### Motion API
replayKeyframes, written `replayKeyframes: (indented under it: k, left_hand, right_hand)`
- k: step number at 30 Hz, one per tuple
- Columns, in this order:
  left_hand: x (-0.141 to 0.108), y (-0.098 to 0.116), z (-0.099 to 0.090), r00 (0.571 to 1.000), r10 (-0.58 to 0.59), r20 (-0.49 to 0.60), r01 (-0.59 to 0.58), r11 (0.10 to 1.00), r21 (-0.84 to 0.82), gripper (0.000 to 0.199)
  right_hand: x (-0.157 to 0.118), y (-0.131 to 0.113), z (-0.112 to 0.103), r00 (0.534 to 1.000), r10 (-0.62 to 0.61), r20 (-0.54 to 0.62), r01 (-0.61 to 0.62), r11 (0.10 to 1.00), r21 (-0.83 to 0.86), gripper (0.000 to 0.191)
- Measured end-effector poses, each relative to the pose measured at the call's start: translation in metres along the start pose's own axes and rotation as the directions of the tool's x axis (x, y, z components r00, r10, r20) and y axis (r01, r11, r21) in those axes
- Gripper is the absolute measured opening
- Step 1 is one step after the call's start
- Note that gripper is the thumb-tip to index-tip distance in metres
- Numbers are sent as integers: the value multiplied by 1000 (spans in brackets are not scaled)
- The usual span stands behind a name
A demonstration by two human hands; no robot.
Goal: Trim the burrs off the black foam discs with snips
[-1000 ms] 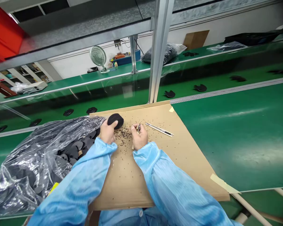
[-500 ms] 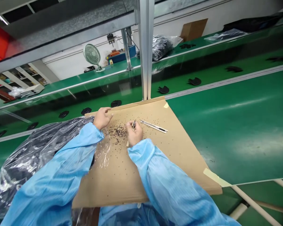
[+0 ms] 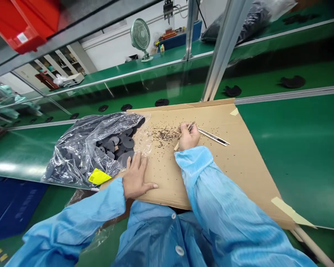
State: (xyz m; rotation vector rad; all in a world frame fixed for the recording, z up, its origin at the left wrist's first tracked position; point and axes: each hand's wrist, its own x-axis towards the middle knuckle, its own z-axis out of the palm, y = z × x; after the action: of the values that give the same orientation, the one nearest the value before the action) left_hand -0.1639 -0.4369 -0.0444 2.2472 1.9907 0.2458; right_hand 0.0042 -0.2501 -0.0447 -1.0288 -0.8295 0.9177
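My left hand (image 3: 136, 178) lies flat with fingers spread at the near left of the cardboard sheet (image 3: 164, 178). Its fingertips touch or nearly touch the black discs (image 3: 128, 142) at the mouth of a clear plastic bag (image 3: 80, 129). My right hand (image 3: 189, 137) is closed round a slim pointed metal tool (image 3: 191, 126); the fingers hide much of it, so its exact kind is unclear. Left of that hand, tiny black bits (image 3: 164, 134) are scattered on the cardboard. Just right of it lies a slim silver utility knife (image 3: 213, 137).
Beyond the cardboard, black disc-like parts (image 3: 161, 102) lie spaced along a green belt (image 3: 189, 89). A metal post (image 3: 222, 52) rises at the cardboard's far edge. A red bin (image 3: 25, 26) hangs upper left; a fan (image 3: 140, 35) stands behind.
My left hand has drawn back from the bits' far left side to the near edge, spreading flat. My right hand keeps its tool beside the bits. The view has shifted left, showing more of the bag.
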Motion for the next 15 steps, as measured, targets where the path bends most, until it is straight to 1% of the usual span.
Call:
replayKeyframes:
  k: [2, 5, 8, 12, 15]
  left_hand:
    - [15, 9, 8, 999, -7, -41, 7, 1000, -6, 107]
    - [44, 18, 14, 996, -8, -88, 3, 998, -57, 104]
    - [72, 22, 20, 993, -9, -117, -5, 993, -119, 100]
    - [108, 22, 24, 986, -31, -162, -1, 981, -192, 98]
    - [137, 23, 22, 987, -42, -156, 21, 991, -132, 98]
  right_hand:
    - [0, -2, -1, 1000, 5, -12, -5, 1000, 13, 22]
    - [3, -4, -2, 1000, 13, -24, -12, 999, 42, 21]
    - [6, -3, -3, 999, 13, -41, -11, 998, 64, 20]
    - [9, -2, -3, 998, 1, -61, 3, 999, 50, 20]
    - [11, -1, -3, 996, -11, -84, 15, 998, 58, 21]
